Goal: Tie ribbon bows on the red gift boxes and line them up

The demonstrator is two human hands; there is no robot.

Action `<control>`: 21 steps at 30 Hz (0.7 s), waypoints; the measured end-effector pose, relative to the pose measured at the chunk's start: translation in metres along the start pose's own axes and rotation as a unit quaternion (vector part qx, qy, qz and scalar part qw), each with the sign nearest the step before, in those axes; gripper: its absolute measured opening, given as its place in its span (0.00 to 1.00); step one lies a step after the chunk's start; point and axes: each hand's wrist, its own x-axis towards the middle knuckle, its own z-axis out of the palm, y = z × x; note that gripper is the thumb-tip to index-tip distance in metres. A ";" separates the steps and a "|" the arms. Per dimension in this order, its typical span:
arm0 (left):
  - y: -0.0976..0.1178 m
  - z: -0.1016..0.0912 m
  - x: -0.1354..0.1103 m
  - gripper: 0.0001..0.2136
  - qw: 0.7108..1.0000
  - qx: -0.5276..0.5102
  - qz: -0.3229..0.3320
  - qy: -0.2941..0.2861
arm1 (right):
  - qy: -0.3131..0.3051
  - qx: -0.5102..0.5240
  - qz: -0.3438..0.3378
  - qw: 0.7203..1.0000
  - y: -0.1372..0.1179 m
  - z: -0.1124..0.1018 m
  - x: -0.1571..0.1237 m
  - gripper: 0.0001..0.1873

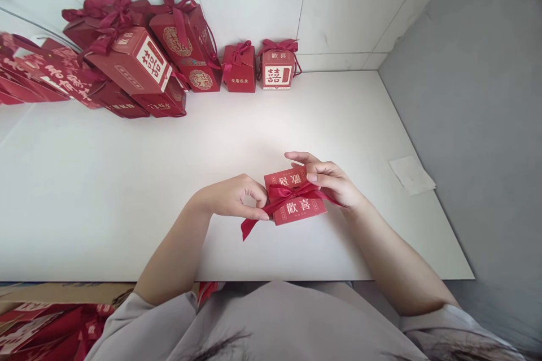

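A red gift box (301,213) with white Chinese characters on its top is in front of me at the middle of the table. A dark red ribbon (283,192) crosses its top, tied at the centre, with one tail hanging to the left and another running right. My left hand (237,196) is closed at the box's left edge, thumb and forefinger pinching the ribbon by its left tail. With its thumb on top, my right hand (334,180) grips the box's right side; some of its fingers are hidden behind the box.
Stacked red gift boxes (122,70) with bows stand at the back left, beside red paper bags (46,70). Two single boxes (239,70) sit by the tiled wall. A white paper (411,175) lies at the right edge. Below left, a cardboard carton (63,292) adjoins red packaging.
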 end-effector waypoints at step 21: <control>0.004 0.004 -0.002 0.20 0.997 0.029 -0.054 0.040 | -0.008 -0.018 -0.018 1.000 -0.005 -0.004 -0.003 0.27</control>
